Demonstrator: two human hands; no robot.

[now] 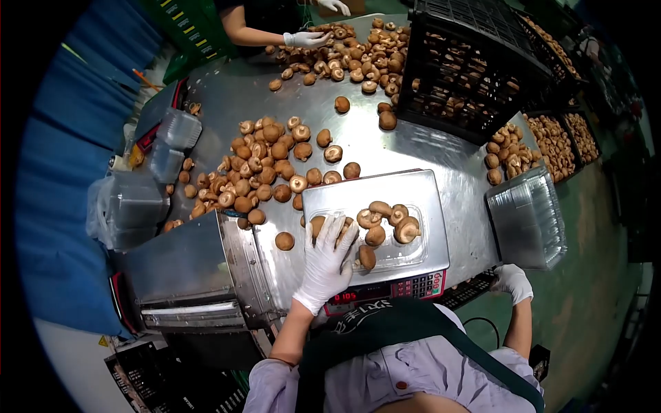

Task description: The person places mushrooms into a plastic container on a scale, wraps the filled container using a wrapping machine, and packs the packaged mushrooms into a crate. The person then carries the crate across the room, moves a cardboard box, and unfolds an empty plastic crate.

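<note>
My left hand (pixel 326 267), in a white glove, reaches over the left side of a clear plastic tray (pixel 413 256) on the scale's metal platform (pixel 432 199). Its fingers are spread over brown shiitake mushrooms, touching them; the palm side is hidden. More shiitake mushrooms (pixel 375 236) sit in the tray, some cap up and some showing stems. The scale's red display (pixel 346 297) is lit below the platform. My right hand (pixel 513 283), also gloved, is at the table's front right edge, fingers apart and slightly bent, with nothing seen in it.
A loose mushroom pile (pixel 265 162) covers the table left of the scale. Stacked clear trays stand at right (pixel 527 219) and left (pixel 141 206). A black crate (pixel 458 76) holds mushrooms at the back. Across the table, a co-worker's gloved hand (pixel 306 40) touches another pile.
</note>
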